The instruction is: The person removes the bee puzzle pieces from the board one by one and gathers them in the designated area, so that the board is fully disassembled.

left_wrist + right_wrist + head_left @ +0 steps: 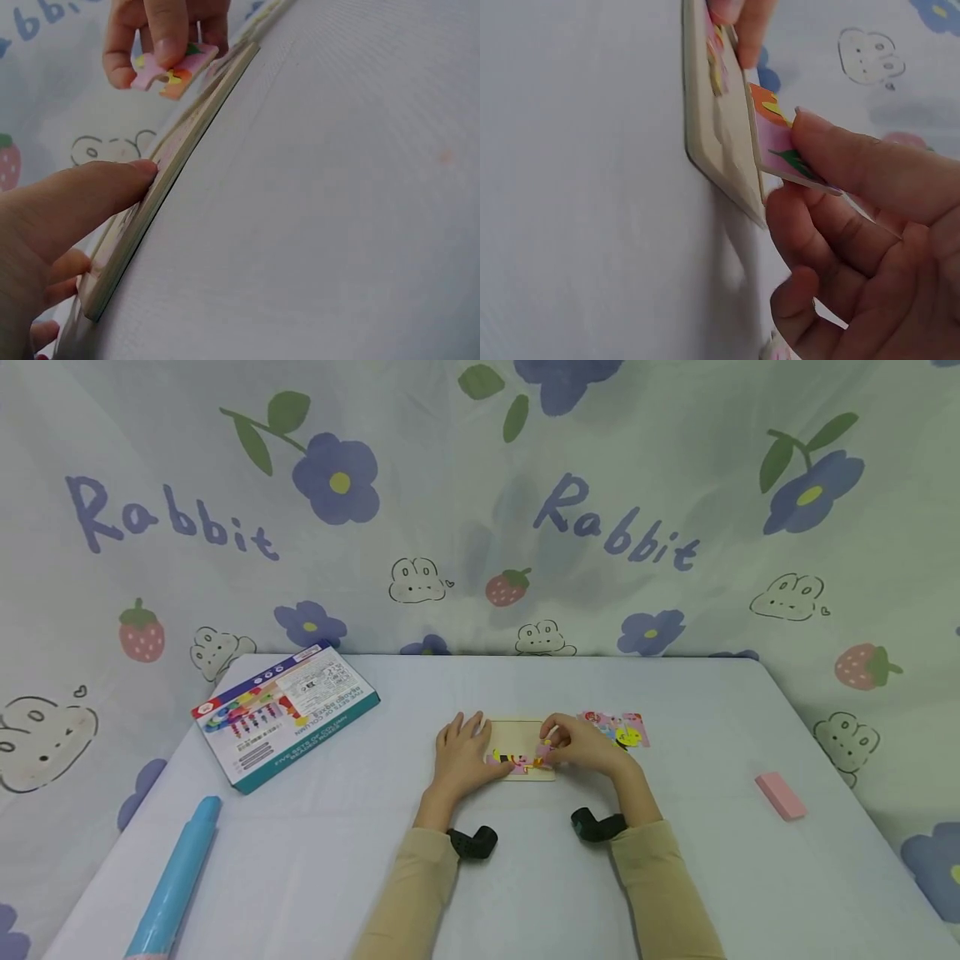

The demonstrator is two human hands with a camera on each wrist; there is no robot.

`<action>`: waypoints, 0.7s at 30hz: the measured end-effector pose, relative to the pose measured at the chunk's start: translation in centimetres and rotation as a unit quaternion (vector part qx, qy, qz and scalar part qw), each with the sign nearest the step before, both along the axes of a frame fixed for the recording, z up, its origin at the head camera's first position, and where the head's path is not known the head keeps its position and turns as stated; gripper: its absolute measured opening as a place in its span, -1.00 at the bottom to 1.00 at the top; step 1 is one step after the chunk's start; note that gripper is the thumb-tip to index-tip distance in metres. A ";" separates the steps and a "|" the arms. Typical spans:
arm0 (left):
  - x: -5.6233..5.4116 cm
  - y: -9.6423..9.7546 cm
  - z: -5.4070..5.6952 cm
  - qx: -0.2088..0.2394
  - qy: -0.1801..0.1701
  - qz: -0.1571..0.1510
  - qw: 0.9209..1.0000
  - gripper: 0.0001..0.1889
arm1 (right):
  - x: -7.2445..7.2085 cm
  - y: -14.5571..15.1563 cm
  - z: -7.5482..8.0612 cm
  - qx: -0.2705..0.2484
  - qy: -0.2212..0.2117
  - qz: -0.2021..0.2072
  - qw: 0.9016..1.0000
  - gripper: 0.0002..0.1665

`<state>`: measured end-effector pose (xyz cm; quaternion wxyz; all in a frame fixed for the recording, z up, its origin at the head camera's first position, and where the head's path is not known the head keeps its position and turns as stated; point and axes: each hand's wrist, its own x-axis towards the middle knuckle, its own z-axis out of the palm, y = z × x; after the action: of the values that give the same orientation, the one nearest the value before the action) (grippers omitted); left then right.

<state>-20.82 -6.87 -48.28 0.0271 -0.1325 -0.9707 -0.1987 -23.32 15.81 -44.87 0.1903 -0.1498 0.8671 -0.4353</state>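
A shallow wooden puzzle board (516, 737) lies on the table, a strip of pink, yellow and black pieces (498, 759) along its near edge. My left hand (461, 760) rests at the board's left side, fingers spread and thumb pressing on the laid pieces. Between thumb and fingertips, my right hand (588, 745) pinches a puzzle piece (776, 135), pink with orange, yellow and green print. In the left wrist view that piece (196, 66) is held tilted, above the board's far end.
More colourful puzzle pieces (633, 727) lie behind the right hand. A boxed bead set (300, 710) stands at the back left, with a light blue tube (176, 877) nearer. A pink block (782, 796) lies at right. Behind the table hangs a printed cloth (465, 485).
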 end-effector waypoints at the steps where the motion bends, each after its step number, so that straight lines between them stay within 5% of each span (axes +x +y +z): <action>1: -0.1 0.0 0.0 -0.001 -0.002 -0.001 1.000 -0.12 | 0.0 0.3 0.1 0.000 -0.001 -0.009 1.000 -0.67; 11: -0.1 0.2 0.4 0.003 -0.003 -0.007 1.000 -0.13 | 0.1 4.4 0.7 -0.055 -0.009 -0.067 0.996 -0.63; 21: 0.1 -0.1 0.1 0.003 -0.003 -0.004 1.000 -0.12 | 0.4 7.0 1.1 -0.040 -0.010 -0.094 0.995 -0.55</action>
<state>-20.74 -7.00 -48.22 0.0237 -0.1357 -0.9697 -0.2018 -22.92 22.84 -43.77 0.1513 -0.0711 0.8571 -0.4872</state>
